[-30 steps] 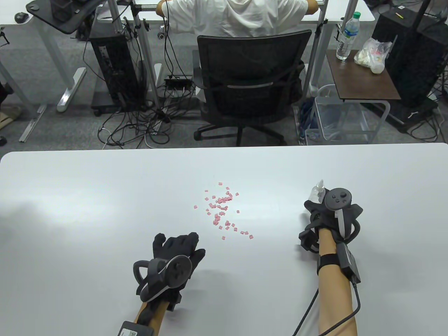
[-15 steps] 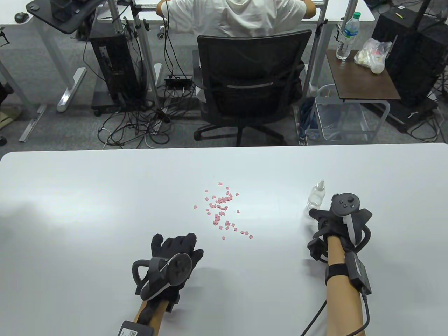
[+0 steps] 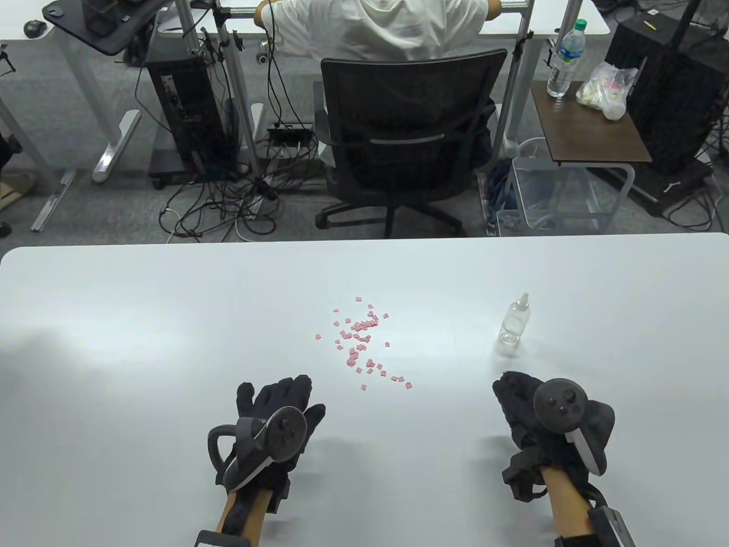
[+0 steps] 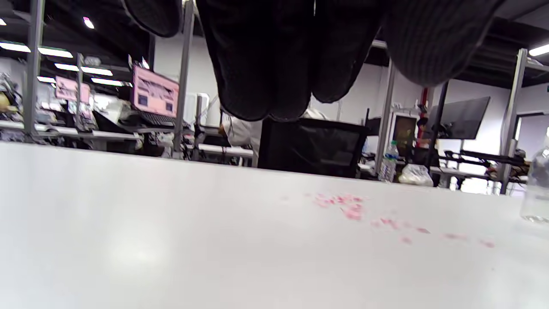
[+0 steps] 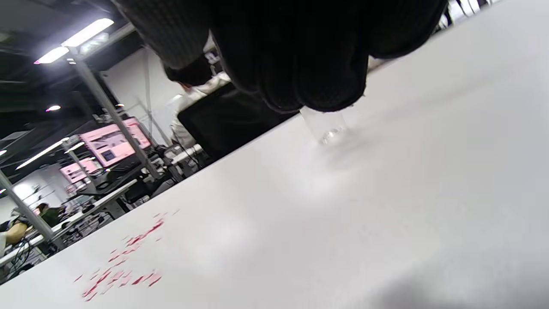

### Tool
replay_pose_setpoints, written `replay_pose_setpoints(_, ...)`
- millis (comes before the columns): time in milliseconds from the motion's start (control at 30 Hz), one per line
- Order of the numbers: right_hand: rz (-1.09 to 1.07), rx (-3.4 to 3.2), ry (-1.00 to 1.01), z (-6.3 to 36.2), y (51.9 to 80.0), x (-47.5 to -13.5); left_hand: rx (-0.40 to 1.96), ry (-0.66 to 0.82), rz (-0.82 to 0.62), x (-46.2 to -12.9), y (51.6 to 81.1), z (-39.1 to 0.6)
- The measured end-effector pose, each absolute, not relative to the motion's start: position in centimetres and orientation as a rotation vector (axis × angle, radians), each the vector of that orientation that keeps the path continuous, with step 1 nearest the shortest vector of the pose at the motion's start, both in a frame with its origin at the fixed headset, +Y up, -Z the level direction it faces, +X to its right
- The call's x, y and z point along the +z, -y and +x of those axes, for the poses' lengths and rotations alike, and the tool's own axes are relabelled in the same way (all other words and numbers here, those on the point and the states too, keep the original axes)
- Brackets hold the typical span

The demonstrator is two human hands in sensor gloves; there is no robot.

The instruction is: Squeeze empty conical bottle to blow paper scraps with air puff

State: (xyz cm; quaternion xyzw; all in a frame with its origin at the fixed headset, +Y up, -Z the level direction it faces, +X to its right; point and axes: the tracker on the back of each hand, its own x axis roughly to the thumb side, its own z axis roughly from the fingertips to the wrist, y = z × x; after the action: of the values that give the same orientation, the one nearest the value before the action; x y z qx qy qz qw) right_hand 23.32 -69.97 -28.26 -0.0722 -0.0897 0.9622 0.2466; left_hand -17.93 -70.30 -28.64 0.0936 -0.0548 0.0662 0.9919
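Bottle (image 3: 514,325) stands upright just beyond your right hand (image 3: 547,419), whose curled fingers (image 3: 512,393) grip nothing. Paper scraps (image 3: 361,342) lie scattered ahead of your left hand's (image 3: 273,421) spread, empty fingers (image 3: 285,393).

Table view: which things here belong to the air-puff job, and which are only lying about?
Belongs to the job:
- conical bottle, standing upright, no hand on it
- pink paper scraps, scattered mid-table

Only lying about:
- office chair
- water bottle and plastic bag on the brown side table
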Motion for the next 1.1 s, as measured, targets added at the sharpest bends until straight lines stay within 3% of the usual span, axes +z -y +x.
replay_pose_setpoints(100,-0.169,2.642,0.532,23.2,68.3,-26.6,0.135,0.057,0.216,-28.3,68.4,-18.2)
replay_pose_setpoints(167,-0.181,2.626,0.703,23.2,67.8,-25.6,0.11,0.02,0.311,-27.6,66.9,-18.5)
replay_pose_setpoints(267,-0.149,2.648,0.789,23.2,68.2,-25.0,0.087,-0.011,0.422,-27.0,66.1,-19.2)
replay_pose_setpoints(333,-0.16,2.709,0.841,23.5,68.7,-24.9,0.045,-0.066,0.35,-27.1,66.3,-20.2)
replay_pose_setpoints(633,-0.22,2.928,0.661,24.6,71.0,-25.9,0.02,-0.135,0.151,-28.4,70.2,-22.7)
replay_pose_setpoints(1100,-0.191,2.833,0.572,25.1,71.7,-26.8,0.05,-0.117,0.093,-28.8,71.8,-22.6)
